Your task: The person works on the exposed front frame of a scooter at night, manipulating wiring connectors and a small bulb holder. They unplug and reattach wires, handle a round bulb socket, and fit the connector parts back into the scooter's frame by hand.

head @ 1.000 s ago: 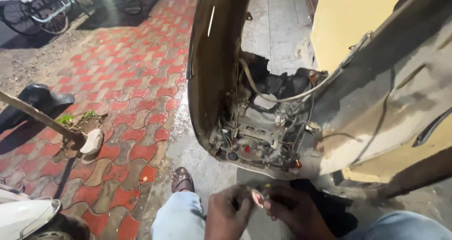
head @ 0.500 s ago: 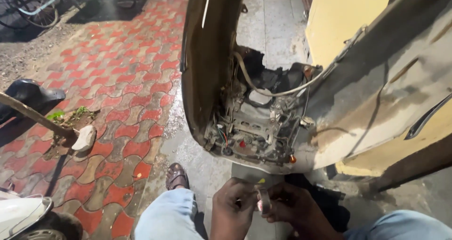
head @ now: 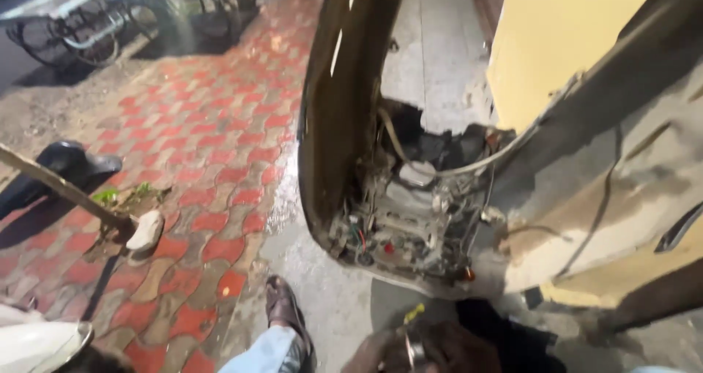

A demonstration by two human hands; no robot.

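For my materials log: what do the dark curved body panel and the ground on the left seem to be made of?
The curved body panel looks like glossy painted metal or moulded plastic; it shows sharp white light streaks, but the frame cannot settle which. The paving looks like interlocking concrete or clay blocks in red and grey, matt where dry, with a wet sheen near the panel.

Wet red-and-grey paving blocks [head: 212, 153] meet a grey concrete floor [head: 432, 58] beside a yellow wall [head: 556, 36].
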